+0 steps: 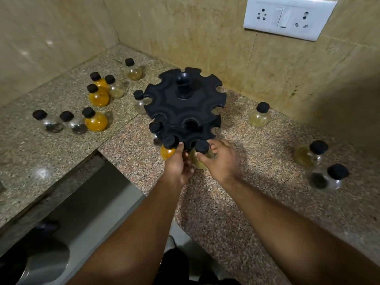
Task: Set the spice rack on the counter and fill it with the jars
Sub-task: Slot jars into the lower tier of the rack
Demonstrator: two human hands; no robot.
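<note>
Right hand (221, 159) pinches pale jar (202, 154) at rack (185, 103) slot, left hand (178, 163) apparently gripping orange jar (167, 150) beside; misaligned neck could tip rack.

— What's the surface?
— A speckled granite counter (236, 192), running into a tiled corner.
— And on it?
— A black spice rack (185, 103) near the middle. Nine loose jars (96, 120) sit from nine to eleven o'clock, one pale jar (259, 116) at two, two more (310, 154) at three.
</note>
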